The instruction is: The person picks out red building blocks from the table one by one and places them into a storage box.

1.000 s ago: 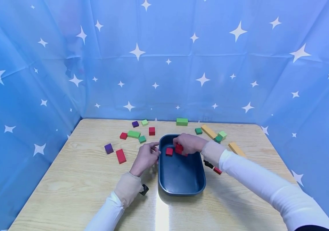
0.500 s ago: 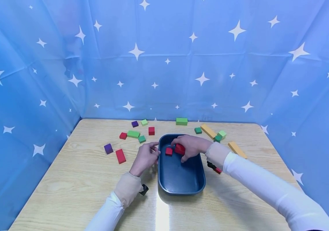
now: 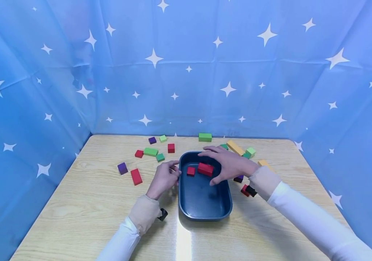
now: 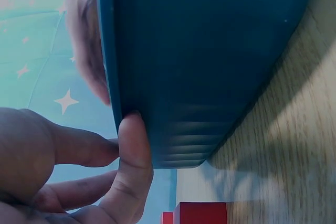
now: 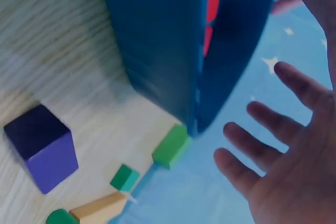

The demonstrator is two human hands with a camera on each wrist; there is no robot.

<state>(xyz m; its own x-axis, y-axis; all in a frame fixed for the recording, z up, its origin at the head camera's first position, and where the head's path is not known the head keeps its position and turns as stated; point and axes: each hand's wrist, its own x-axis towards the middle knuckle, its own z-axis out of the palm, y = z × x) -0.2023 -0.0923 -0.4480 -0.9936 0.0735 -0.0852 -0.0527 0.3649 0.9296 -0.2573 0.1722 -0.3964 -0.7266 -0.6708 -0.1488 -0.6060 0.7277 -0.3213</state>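
A dark blue plastic tub [image 3: 205, 214] stands on the table with a small red block [image 3: 190, 171] and a longer red block [image 3: 205, 169] lying on its floor. My left hand [image 3: 165, 178] pinches the tub's left rim; one finger [image 4: 134, 142] lies against the outer wall just under the edge. Over the tub's right side, my right hand [image 3: 229, 165] is spread with nothing in it. Its fingers [image 5: 257, 148] are apart in the right wrist view, beside the tub wall [image 5: 157, 40].
Left of the tub lie a red rectangular block [image 3: 136, 177], a purple cube [image 3: 122, 168] and several smaller blocks. A green block [image 3: 205, 137] sits behind it. To the right are orange bars [image 3: 235, 148], another purple cube [image 5: 44, 148] and a red block [image 3: 245, 190].
My right hand has let go of the longer red block, leaving it in the tub, then opened and drawn up and right. My left hand has stayed at the rim.
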